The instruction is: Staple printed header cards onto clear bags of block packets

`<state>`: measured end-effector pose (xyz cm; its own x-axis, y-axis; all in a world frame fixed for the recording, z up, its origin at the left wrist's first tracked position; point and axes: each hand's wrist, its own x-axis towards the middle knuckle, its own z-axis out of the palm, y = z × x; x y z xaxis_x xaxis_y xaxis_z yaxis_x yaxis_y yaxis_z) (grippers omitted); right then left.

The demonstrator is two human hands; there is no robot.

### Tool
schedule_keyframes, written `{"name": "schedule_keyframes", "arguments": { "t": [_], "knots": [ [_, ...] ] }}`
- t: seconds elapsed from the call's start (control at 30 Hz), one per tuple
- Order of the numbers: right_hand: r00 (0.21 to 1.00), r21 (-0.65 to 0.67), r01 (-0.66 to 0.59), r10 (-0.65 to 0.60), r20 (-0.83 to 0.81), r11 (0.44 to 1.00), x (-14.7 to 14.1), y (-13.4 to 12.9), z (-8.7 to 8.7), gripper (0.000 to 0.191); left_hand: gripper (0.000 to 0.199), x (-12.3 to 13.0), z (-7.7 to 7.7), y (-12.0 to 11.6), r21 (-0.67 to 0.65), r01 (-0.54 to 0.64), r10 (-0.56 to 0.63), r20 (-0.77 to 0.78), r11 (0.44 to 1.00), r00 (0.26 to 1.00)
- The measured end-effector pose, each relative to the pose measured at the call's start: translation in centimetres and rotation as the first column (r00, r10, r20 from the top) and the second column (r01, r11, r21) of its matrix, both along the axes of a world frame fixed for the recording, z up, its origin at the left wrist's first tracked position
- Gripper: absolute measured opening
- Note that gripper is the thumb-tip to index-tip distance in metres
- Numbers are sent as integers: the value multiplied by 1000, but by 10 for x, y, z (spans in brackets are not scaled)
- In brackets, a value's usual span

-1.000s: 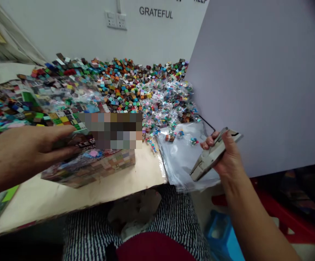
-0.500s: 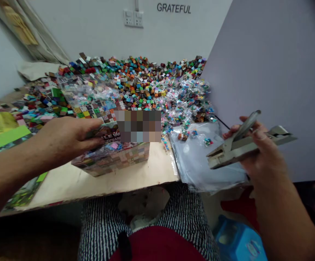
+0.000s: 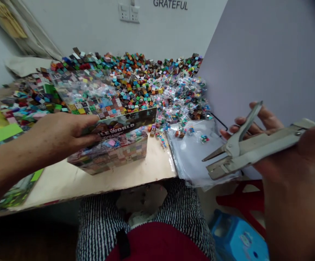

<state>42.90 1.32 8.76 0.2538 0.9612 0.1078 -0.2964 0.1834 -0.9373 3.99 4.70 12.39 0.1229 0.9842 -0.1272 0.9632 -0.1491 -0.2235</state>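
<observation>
My left hand (image 3: 62, 134) pinches the left end of a dark printed card (image 3: 125, 121) between thumb and fingers. Below the card stands a box-shaped pack (image 3: 116, 157) with a coloured block pattern on its side; clear plastic and small bright pieces show at its top. Whether card and pack are joined, I cannot tell. Over to the right, my right hand (image 3: 282, 156) supports a metal plier stapler (image 3: 263, 145) against the palm, its jaws apart and pointing left, fingers loosely spread behind the handle. The stapler is apart from the card.
Loose coloured cubes (image 3: 133, 79) are heaped against the wall, with small plastic-wrapped pieces (image 3: 184, 94) at their right. Clear bags (image 3: 192, 152) lie at the table's front right. Green printed sheets (image 3: 5, 137) lie left. A blue stool (image 3: 239, 235) and a red stool (image 3: 241, 199) stand below.
My right hand has shifted right and turned the stapler over in the palm, its fingers loosening and the jaws spreading. My left hand keeps its pinch on the card. The view has tilted slightly.
</observation>
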Motion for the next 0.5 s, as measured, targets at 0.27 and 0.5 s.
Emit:
{"name": "schedule_keyframes", "arguments": {
  "t": [0.27,0.5],
  "knots": [
    [974,162,89,-120,193,983,-7,-2,2,66,21,-1,1,-1,13,35,-35,-1,999,999],
    [989,133,60,-77,127,989,-5,-3,2,75,20,-2,0,-1,27,21,-21,9,999,1000]
  ]
}}
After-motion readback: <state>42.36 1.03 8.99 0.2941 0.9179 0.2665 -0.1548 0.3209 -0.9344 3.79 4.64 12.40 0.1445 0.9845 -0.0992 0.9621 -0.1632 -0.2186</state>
